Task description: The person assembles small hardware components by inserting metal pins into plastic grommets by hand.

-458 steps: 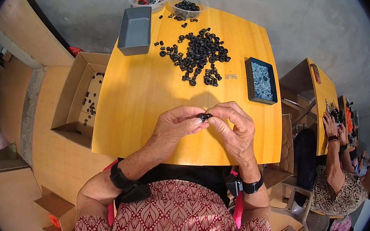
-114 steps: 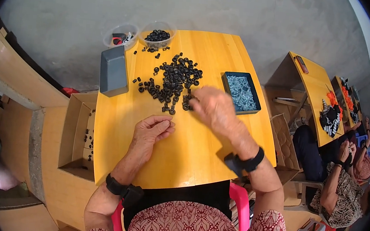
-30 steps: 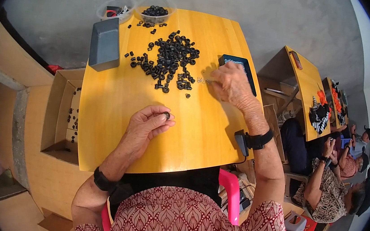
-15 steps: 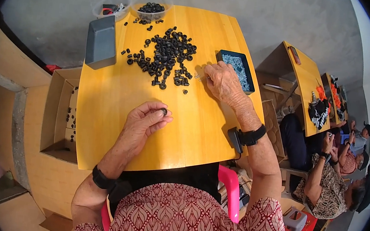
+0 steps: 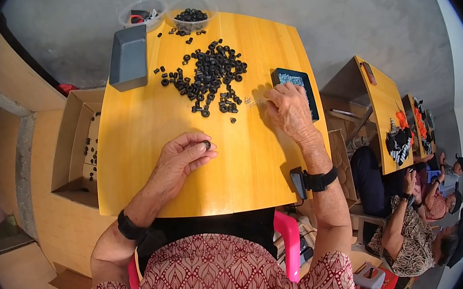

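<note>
While the left hand (image 5: 182, 153) pinches a small, round, black, plastic-looking piece (image 5: 207, 145) above the yellow wooden tabletop (image 5: 227, 183), it seems light, firm, best rim-held; whether the curled right hand (image 5: 290, 111) grips anything is unclear.

No lettering can be read; no numbers or signs either.

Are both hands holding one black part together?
No, the left hand pinches a round black part, while the right hand is apart, near the dark tray.
</note>
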Demonstrator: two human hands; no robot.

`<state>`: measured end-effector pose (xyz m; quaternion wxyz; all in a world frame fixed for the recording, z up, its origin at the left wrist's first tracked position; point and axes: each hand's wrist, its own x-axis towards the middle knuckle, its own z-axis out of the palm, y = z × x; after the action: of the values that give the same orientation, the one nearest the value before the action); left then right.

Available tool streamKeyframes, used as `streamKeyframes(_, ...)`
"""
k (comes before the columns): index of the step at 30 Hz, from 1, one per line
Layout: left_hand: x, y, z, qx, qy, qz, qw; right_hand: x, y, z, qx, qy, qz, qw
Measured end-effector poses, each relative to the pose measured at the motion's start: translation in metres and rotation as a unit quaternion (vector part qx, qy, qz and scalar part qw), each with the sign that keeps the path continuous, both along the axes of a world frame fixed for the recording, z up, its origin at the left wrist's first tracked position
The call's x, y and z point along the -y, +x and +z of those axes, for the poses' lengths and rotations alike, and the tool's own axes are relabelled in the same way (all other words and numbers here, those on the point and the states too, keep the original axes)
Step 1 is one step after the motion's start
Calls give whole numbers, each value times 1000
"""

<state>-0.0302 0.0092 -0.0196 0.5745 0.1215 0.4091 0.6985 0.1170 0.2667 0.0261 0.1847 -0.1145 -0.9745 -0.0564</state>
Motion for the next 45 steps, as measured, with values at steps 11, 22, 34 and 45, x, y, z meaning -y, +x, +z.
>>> streamKeyframes(11,1,-1,-2,0,-1,-4,1000,-11,15,11,-103,-75,-73,989)
streamKeyframes(22,1,1,-1,-7,-19,-6,1000,-5,-21,-4,38,-18,-34,999)
streamKeyframes(34,2,0,1,-2,-19,-8,1000,-11,-34,-23,61,-44,-32,997)
streamKeyframes(45,1,1,-3,43,5,-2,999,40,-29,11,-59,-170,33,983)
